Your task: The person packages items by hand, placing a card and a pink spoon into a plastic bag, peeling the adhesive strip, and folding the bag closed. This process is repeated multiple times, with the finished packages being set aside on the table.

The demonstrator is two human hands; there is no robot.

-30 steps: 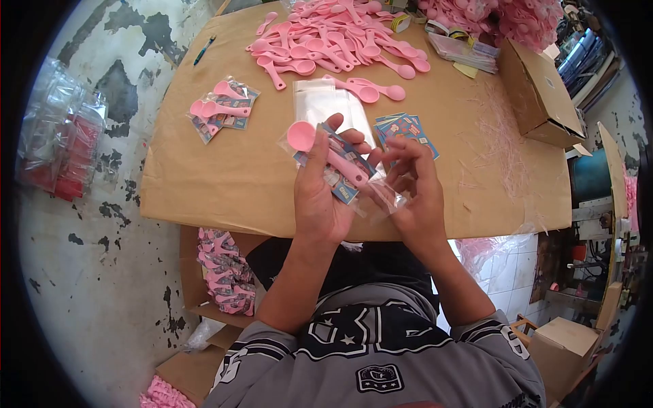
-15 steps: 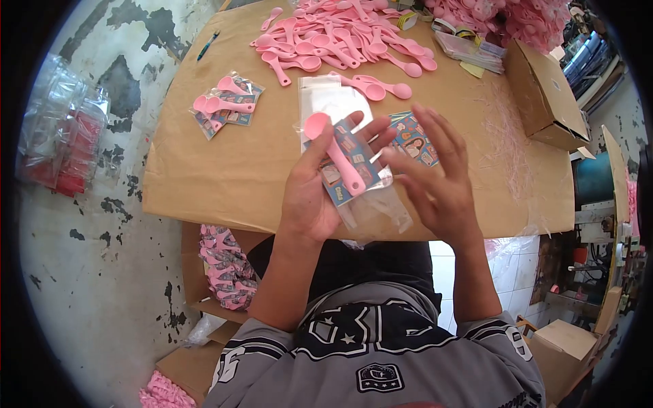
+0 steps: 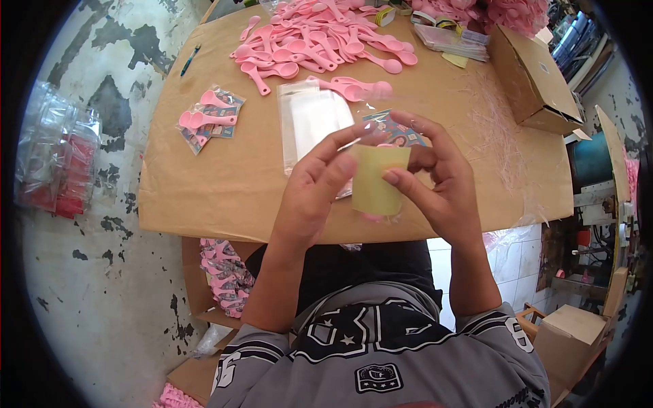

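Over the table's front edge, my two hands hold a printed card in a clear bag, its plain yellow back facing up. The pink measuring spoon is mostly hidden behind it; a bit of pink shows below. My right hand pinches the packet's right side, thumb on the yellow face. The fingers and thumb of my left hand close on its upper left edge. Just beyond my hands lie colourful printed cards and a stack of clear bags. Two loose pink measuring spoons rest behind the bags.
A big pile of pink spoons covers the back of the table. Bagged spoons with cards lie at the left, near a pen. A cardboard box stands at right. Below the table, another box holds packed spoons.
The packet in my left hand has been turned over, so the yellow back replaces the spoon side. My right hand has come in from the right and grips it too.
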